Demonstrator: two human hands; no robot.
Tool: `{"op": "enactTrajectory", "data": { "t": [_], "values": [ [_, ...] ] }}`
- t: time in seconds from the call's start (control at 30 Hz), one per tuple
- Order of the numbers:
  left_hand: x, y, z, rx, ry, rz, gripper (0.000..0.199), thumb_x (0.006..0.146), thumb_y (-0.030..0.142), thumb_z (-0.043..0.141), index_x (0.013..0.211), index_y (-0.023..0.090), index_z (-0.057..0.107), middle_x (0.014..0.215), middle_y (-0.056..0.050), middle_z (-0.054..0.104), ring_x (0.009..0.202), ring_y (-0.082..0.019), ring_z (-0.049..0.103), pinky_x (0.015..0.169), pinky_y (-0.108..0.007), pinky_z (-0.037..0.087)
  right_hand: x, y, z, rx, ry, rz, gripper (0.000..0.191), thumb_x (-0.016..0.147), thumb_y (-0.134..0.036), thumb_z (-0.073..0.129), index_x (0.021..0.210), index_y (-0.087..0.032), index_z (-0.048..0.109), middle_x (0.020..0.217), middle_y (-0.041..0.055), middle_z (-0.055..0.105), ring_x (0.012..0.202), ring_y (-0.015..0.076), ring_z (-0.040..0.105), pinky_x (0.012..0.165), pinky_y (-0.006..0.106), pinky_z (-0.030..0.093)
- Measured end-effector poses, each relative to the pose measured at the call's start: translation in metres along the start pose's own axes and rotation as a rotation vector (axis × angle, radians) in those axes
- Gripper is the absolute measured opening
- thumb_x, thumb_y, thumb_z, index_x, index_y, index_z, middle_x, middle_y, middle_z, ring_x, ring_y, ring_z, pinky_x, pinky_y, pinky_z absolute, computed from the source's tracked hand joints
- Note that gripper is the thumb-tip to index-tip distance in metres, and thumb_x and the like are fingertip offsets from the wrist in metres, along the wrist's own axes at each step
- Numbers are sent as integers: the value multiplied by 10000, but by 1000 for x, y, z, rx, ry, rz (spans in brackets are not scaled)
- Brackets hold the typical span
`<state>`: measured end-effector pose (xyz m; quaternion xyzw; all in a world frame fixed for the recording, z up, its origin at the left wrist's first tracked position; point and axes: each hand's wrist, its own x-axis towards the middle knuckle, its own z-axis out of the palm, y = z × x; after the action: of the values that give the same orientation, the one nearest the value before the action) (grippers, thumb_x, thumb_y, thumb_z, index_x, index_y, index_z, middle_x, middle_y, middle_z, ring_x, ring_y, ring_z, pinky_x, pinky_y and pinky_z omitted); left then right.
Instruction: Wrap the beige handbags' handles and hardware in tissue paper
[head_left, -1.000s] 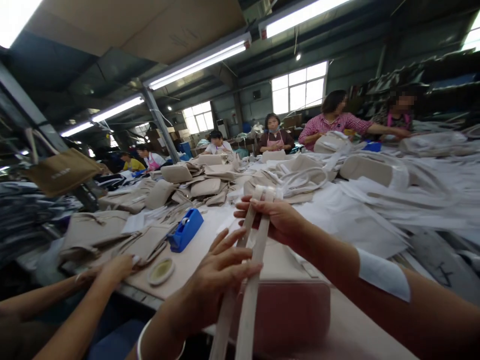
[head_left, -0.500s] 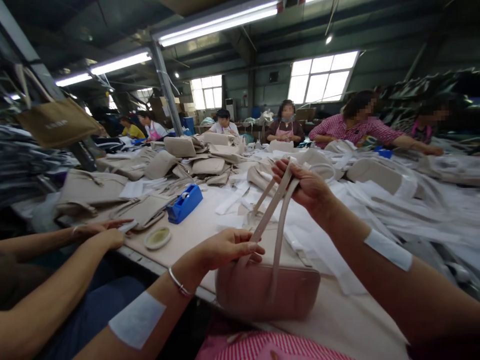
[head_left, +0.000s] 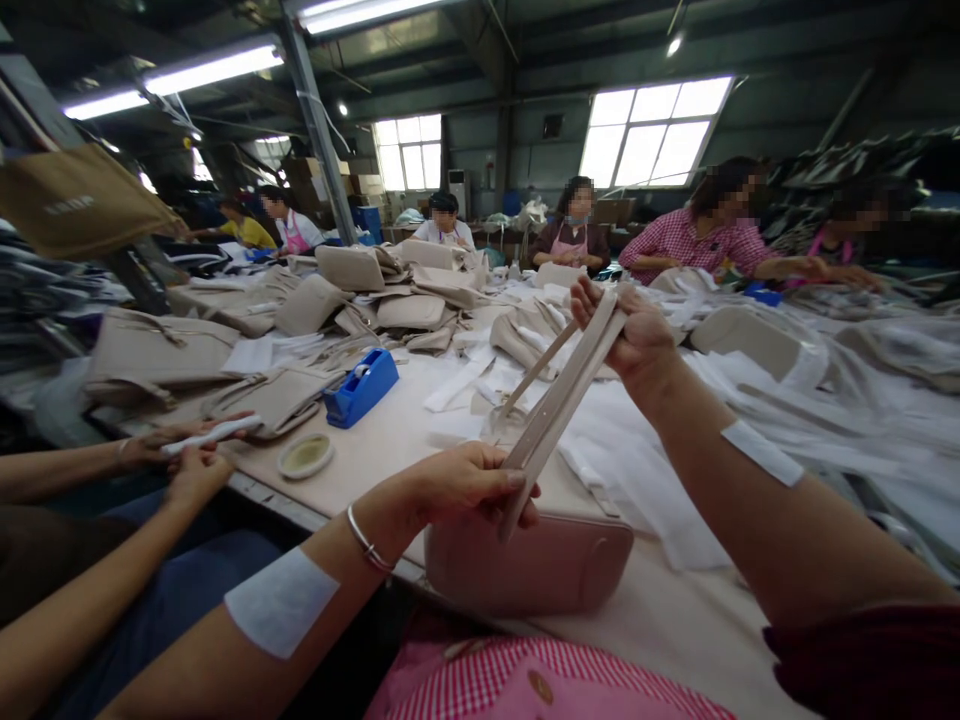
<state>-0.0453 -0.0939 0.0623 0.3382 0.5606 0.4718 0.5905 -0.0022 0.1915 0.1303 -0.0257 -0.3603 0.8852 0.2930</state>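
A long beige bag strap (head_left: 564,402), doubled side by side, runs slantwise between my two hands. My right hand (head_left: 626,325) grips its upper end, raised over the table. Lower down, my left hand (head_left: 480,485) pinches the two lengths together between thumb and fingers. Below them a handbag (head_left: 529,565), pinkish-beige, lies at the table's near edge in front of my apron. Another thin strap (head_left: 536,370) slopes behind the doubled one; where it ends is hard to make out. A white patch is stuck on each of my forearms.
A blue tape dispenser (head_left: 362,388) and a small round dish (head_left: 306,455) stand left of my hands. A co-worker's hands (head_left: 199,455) hold a white roll at far left. Beige bags (head_left: 412,300) are heaped behind; white wrapping sheets (head_left: 675,480) cover the right side. People sit across.
My left hand has closed on both strap lengths, which hung apart before and now lie together. My right hand has risen slightly. The co-worker's white roll shows more fully.
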Motion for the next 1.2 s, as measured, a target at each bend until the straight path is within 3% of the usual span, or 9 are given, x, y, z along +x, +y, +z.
{"op": "enactTrajectory", "data": {
  "t": [0.3,0.5,0.63,0.73,0.9,1.0,1.07,1.13,1.2],
  "values": [
    [-4,4,-5,-43,60,-53,430,750,533,697,908,144,605,671,-37,674,561,-160,658,483,-246,522,5,9,-57,122,203,-30,602,1017,-438,109,1150,-116,600,933,121,717,935,183,692,764,300,604],
    [10,10,3,18,353,67,302,828,451,608,791,158,546,626,14,580,477,-83,556,381,-157,370,-61,50,-17,-75,-38,134,600,857,-673,460,1123,-160,622,1225,140,654,1139,267,617,915,426,541],
    [19,13,5,193,311,152,246,897,376,509,821,158,592,653,2,602,461,-83,552,400,-178,389,-110,91,11,-328,-240,432,389,767,-395,728,1083,-184,648,1062,120,716,643,234,696,530,375,569],
    [15,8,1,331,270,175,313,921,386,484,768,150,621,622,1,600,450,-85,553,442,-197,429,-123,107,13,-393,-223,434,315,768,-344,744,1028,-178,676,909,105,736,526,234,664,443,371,537],
    [-7,-1,-12,445,254,140,363,907,425,512,715,147,645,598,-4,627,469,-102,578,469,-205,448,-125,119,7,-436,-69,436,307,761,-378,767,977,-162,730,927,125,749,825,269,716,741,378,591],
    [-27,-16,-45,617,558,319,350,931,416,488,799,161,689,706,-40,694,637,-139,644,618,-238,501,-126,119,2,-466,59,401,324,744,-402,782,978,-182,739,988,122,751,924,275,707,783,354,585],
    [-43,-37,-87,801,1005,395,321,928,413,496,950,166,701,913,-93,730,858,-196,666,819,-304,508,-124,116,-5,-518,111,369,352,732,-428,788,984,-188,740,979,122,754,955,290,701,817,381,580],
    [-60,-67,-138,980,1359,217,381,935,394,456,1114,134,669,1158,-163,680,1121,-282,595,998,-412,432,-123,112,-15,-594,121,352,397,740,-471,769,1008,-181,735,967,131,756,983,309,692,881,433,557],
    [-75,-102,-185,1132,1504,-175,446,933,394,422,1219,117,623,1360,-195,554,1344,-391,375,1081,-579,290,-124,110,-23,-674,117,362,445,751,-515,743,1026,-166,732,947,143,756,988,328,689,910,477,541]
  ]
}}
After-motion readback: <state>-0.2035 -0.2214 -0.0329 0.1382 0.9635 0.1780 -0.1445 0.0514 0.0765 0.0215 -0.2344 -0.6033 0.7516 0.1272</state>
